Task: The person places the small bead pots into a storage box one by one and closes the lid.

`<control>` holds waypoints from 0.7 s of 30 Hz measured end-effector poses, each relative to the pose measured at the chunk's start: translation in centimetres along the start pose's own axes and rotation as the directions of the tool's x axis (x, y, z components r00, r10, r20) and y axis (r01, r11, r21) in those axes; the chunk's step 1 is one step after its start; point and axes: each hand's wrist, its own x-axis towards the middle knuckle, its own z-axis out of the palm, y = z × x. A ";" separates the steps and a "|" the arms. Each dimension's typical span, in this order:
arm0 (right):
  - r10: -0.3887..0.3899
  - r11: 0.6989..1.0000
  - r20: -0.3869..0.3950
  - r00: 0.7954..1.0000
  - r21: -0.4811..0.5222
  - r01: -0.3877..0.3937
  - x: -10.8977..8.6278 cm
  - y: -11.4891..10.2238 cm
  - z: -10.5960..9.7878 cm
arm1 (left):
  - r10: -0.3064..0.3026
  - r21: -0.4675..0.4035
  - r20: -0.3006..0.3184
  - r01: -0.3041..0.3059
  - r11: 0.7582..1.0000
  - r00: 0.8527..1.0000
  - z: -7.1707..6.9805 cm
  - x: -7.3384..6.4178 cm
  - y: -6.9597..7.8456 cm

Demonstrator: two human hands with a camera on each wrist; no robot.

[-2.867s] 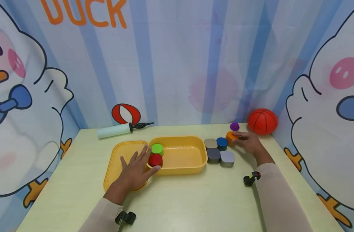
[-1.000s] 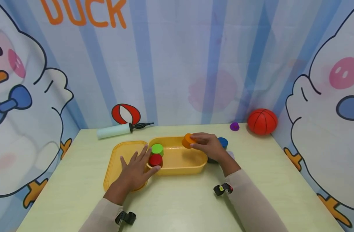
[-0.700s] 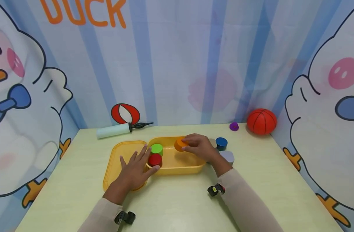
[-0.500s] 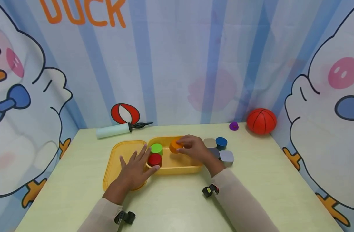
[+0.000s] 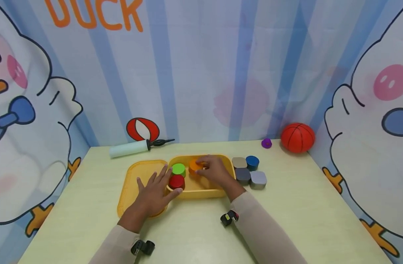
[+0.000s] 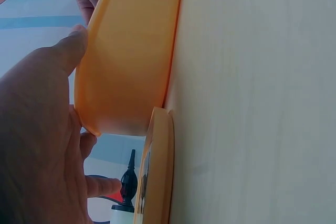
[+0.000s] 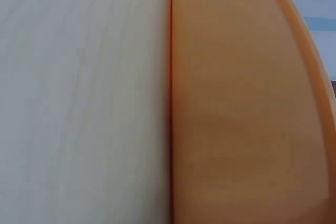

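Note:
Inside a yellow rectangular box (image 5: 201,194), my right hand (image 5: 218,172) pinches a short round orange block (image 5: 193,167) between thumb and fingers. Just left of it in the box sit a green round block (image 5: 178,168) and a red round block (image 5: 176,181). My left hand (image 5: 152,198) has its fingers spread, touching the box's left rim and reaching over a flat yellow lid (image 5: 133,183). The left wrist view shows that thumb and fingertips against the rim of the box (image 6: 128,56). Only the outer box wall (image 7: 241,103) and tabletop fill most of the right wrist view.
Right of the box stand beige (image 5: 239,162), dark grey (image 5: 242,176) and light grey (image 5: 258,179) squarish blocks and a blue round one (image 5: 252,163). Farther back lie a purple piece (image 5: 266,143), a red ball (image 5: 298,138) and a pale hand pump (image 5: 129,149).
My right hand took the orange block from the table's right side, carried it left over the box, and lowered it beside the green one. The left hand has stayed in place.

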 end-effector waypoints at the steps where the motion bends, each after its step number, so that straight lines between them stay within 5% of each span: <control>1: 0.008 1.000 -0.001 1.000 -0.005 -0.008 0.0 -0.1 0.1 | 0.002 -0.002 -0.001 -0.002 1.000 1.000 0.0 0.0 0.0; 11: 0.061 0.990 0.059 0.996 -0.132 -0.053 0.2 -0.1 0.1 | 0.004 0.019 -0.014 -0.003 1.000 1.000 0.0 0.2 -0.2; 21: 0.055 0.995 0.123 0.991 -0.091 -0.044 0.0 0.2 0.4 | 0.006 -0.002 -0.002 -0.006 1.000 1.000 0.1 0.1 -0.1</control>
